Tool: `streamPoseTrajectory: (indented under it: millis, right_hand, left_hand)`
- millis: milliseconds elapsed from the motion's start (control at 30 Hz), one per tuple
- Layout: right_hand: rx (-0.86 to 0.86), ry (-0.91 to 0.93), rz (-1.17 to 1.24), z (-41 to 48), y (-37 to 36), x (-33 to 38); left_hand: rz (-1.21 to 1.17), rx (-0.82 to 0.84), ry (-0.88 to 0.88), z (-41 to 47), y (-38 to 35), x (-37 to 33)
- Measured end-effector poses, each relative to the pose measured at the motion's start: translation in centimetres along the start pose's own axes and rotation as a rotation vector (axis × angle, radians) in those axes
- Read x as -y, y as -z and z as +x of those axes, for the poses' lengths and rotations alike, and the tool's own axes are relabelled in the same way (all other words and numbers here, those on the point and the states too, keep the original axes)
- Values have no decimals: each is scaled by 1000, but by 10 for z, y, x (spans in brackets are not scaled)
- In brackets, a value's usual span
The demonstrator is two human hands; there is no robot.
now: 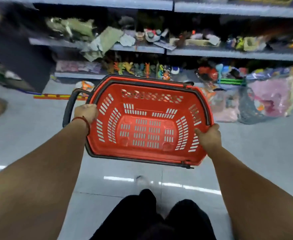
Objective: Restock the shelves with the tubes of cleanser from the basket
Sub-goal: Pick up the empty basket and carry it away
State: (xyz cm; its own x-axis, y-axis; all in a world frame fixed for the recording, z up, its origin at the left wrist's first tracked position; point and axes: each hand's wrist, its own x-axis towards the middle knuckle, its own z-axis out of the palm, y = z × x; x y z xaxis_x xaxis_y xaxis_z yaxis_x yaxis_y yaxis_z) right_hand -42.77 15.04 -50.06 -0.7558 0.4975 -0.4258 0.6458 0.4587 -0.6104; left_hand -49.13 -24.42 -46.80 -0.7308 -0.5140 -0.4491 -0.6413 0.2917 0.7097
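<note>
- The person holds the red basket (142, 154) up off the floor (29, 135), both arms out: the left hand (86, 112) is curled over the basket's left rim, and the right hand (209, 135) grips the right rim with the thumb inside the wall.
- Look into the basket: bare slotted bottom, not one tube of cleanser in it, and none to be seen around it.
- One black handle (69, 108) hangs folded down outside the basket's left side, just beyond the left hand.
- Past the basket's far rim run the shelves (228, 54), loaded with small toy figures (135, 68) and bagged goods; it is blurred there, so no labels can be read.
- Judgement: the stocking looks finished, or the basket is off for a fresh load — this view can't settle which.
- Next move, likely: carry the empty basket level, then set it down or refill it. The two-handed rim hold looks steady — but that loose handle could swing and snag.
</note>
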Motion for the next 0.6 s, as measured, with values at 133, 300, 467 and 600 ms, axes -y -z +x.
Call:
streamPoseTrajectory:
  millis: [133,300,467,600]
  right_hand:
    - [81,206,-112,27,-63,119]
    - [227,386,-216,35,-159,248]
    - [405,651,-374,8,-278,385]
    - [575,814,-443,-55,-376,478]
  left_hand:
    - [-221,-197,92,50,79,13]
    - [-537,-488,169,100,170,45]
    - [-725,-705,363,126,266,114]
    - [-754,-891,509,109,327,150]
